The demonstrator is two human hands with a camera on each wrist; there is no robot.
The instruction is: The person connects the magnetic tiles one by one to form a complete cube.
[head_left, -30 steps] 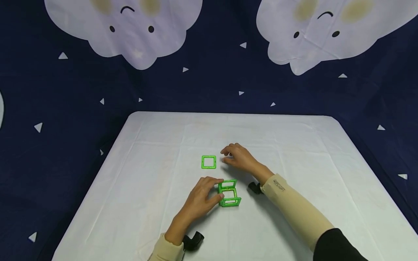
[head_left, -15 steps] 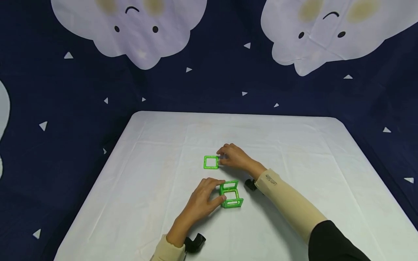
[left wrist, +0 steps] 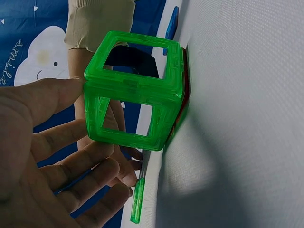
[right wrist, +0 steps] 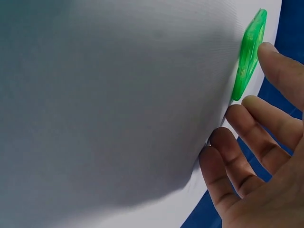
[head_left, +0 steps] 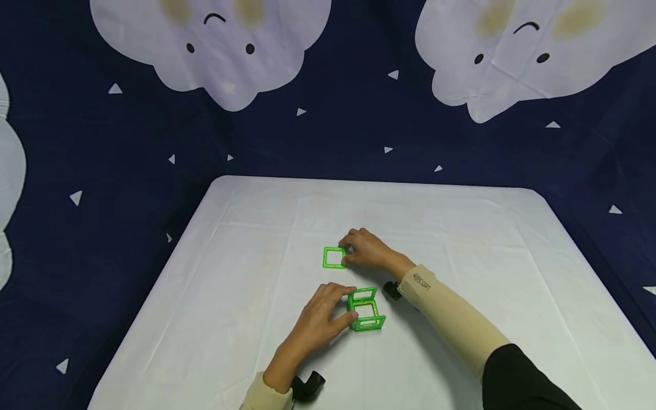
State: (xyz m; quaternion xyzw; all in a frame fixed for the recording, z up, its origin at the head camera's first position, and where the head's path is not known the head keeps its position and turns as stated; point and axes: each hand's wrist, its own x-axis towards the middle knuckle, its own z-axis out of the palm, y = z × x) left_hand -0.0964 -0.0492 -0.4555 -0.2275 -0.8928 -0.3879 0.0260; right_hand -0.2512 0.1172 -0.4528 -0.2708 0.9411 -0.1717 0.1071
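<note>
My left hand [head_left: 316, 320] holds a green box of magnetic tiles [head_left: 370, 319] with thumb and index finger at its left corners. Standing square frames form its sides, and the left wrist view shows a dark red strip [left wrist: 185, 71] along its base. Behind it on the table lies a single green square magnetic tile [head_left: 325, 257]. My right hand [head_left: 368, 250] pinches that tile's right edge between thumb and index finger. From the right wrist, the tile [right wrist: 249, 54] appears edge-on under the thumb, with the other fingers resting along the tabletop.
A white cloth covers the table [head_left: 246, 285]. Behind stands a dark blue curtain [head_left: 338, 148] with clouds and small triangles. Black wrist cameras [head_left: 310, 387] hang beneath both wrists. A flat blue piece [left wrist: 171, 29] shows beyond the box in the left wrist view.
My right hand has moved left from beside the single tile and now takes hold of its right edge. The left hand keeps its grip on the box; the whole head view shifts slightly.
</note>
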